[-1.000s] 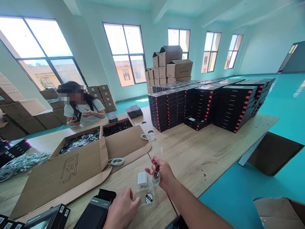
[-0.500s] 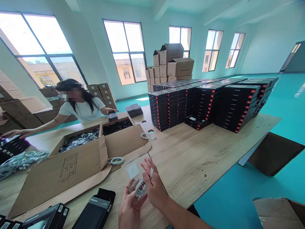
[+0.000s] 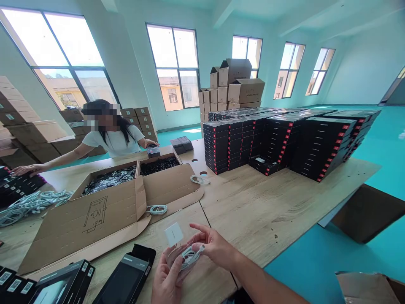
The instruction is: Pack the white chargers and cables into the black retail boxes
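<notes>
Near the table's front edge, my left hand (image 3: 166, 276) is closed around a clear plastic tray (image 3: 187, 271). A white power adapter (image 3: 174, 234) with metal prongs shows at the tray's far end. The coiled white cable (image 3: 189, 256) lies in the tray's near part. My right hand (image 3: 219, 250) pinches the cable's connector end between thumb and fingers, with the index finger stretched out above. An open black box (image 3: 125, 274) with its flap up lies to the left of my hands.
Two cardboard cartons (image 3: 114, 219) of small parts have their flaps spread on the table. Loose coiled cables (image 3: 158, 209) lie nearby. Stacked black boxes (image 3: 240, 139) stand at the back. Across the table a co-worker (image 3: 110, 141) reaches toward black boxes at left.
My right hand has turned from upright beside the cable to pinching its end. The tray has tilted, and the adapter shows more clearly. The view has shifted slightly left.
</notes>
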